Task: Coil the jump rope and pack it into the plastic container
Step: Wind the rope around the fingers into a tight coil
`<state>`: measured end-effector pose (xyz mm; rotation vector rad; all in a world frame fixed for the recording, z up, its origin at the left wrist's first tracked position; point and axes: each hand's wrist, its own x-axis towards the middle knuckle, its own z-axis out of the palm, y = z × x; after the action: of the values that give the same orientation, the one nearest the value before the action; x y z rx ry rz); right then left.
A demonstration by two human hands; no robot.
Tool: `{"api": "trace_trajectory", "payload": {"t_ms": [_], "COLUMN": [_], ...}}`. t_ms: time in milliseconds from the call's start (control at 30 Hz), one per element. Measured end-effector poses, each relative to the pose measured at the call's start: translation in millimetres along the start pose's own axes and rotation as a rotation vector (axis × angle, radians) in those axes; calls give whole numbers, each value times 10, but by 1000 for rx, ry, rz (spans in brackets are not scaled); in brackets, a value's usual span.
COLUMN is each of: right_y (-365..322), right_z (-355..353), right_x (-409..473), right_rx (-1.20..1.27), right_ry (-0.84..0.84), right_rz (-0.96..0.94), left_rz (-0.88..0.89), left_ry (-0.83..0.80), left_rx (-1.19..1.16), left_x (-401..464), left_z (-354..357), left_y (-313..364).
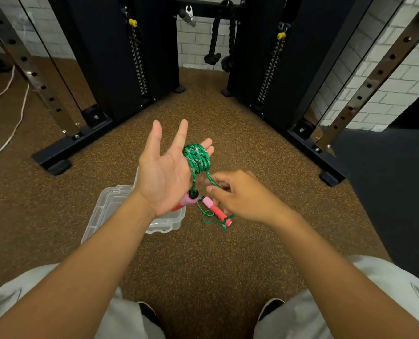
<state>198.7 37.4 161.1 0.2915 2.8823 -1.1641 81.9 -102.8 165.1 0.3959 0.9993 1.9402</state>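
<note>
At frame centre your left hand is spread open, green rope coiled round two fingers; your right hand pinches the strand. Slacken and loops could slip off.

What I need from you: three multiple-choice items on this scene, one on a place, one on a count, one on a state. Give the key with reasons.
1. Where is the green rope coiled?
A. Round the fingers of the left hand
B. Round the left wrist
C. Round the right forearm

2. How many pink-and-red handles show?
A. One
B. Two
C. Four

3. How is the left hand held?
A. Clenched in a fist
B. Flat, palm down
C. Open, palm up

Key:
1 A, the coil sits round the outer fingers, clear of the wrist.
2 B, one handle hangs under the left hand and the other lies just right of it.
3 C, the palm faces the camera with the thumb and fingers spread.
</note>
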Motion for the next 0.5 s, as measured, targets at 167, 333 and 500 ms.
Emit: {"api": "trace_trajectory", "payload": {"t_ms": [167, 333, 500], "right_y": [-46, -131, -163], "right_z": [-80, -144, -213], "right_x": [-38, -83, -88], "right_rx": [-19, 43, 31], "right_ry": [-45, -116, -79], "right_rz": [-7, -30, -117], "left_rz": [30, 51, 52], "left_ry": [49, 98, 86], "left_rx": [159, 235, 564], "left_x": [1, 42, 61], "left_z": [-37, -85, -29], "left_y": [-20, -42, -149]}}
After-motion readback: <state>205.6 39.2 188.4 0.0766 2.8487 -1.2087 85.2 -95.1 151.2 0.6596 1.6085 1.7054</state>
